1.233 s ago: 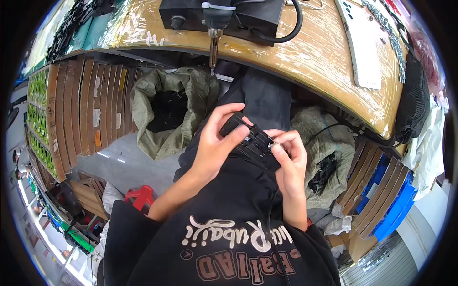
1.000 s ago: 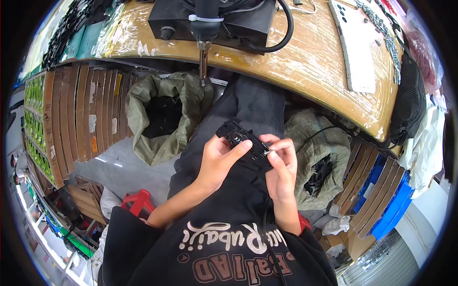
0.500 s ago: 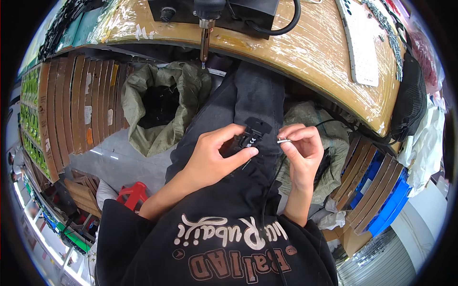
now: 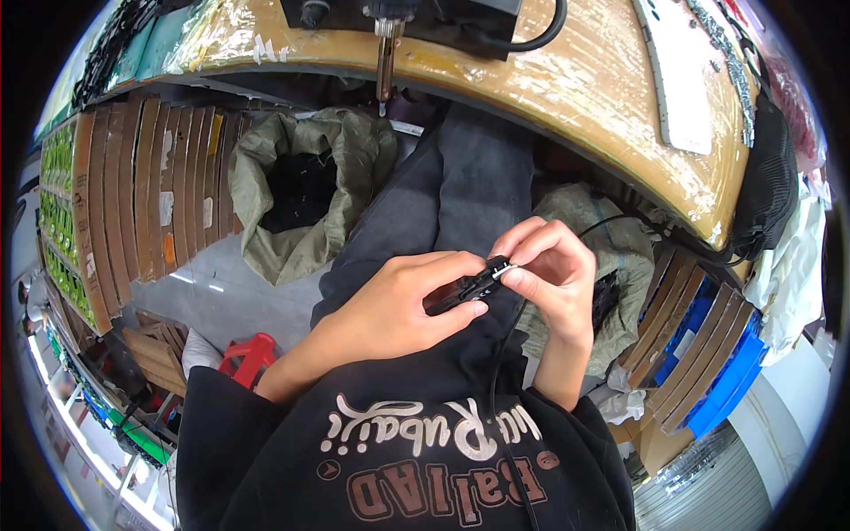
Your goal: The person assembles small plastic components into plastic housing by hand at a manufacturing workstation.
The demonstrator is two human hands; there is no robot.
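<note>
Above my lap, my left hand (image 4: 412, 301) grips a small black plastic part (image 4: 474, 288) between thumb and fingers, tilted with one end up toward the right. My right hand (image 4: 558, 279) pinches a small, thin, pale metal-like piece (image 4: 501, 271) against that upper end; its exact kind is too small to tell. Fingertips of both hands almost meet around the part and hide some of it. A black cable (image 4: 507, 350) hangs below the right hand and runs down over my shirt.
A metal-tipped tool (image 4: 384, 71) points down at the edge of the wooden bench (image 4: 584, 84). An open woven sack (image 4: 257, 190) stands left of my legs, another (image 4: 633, 257) on the right. Stacked cardboard trays (image 4: 146, 190), a red stool (image 4: 248, 358) and blue bins (image 4: 730, 376) flank me.
My right hand has moved left with the pale piece, bringing it to the black part. The left hand has turned the part, which now lies tilted and edge-on between the hands.
</note>
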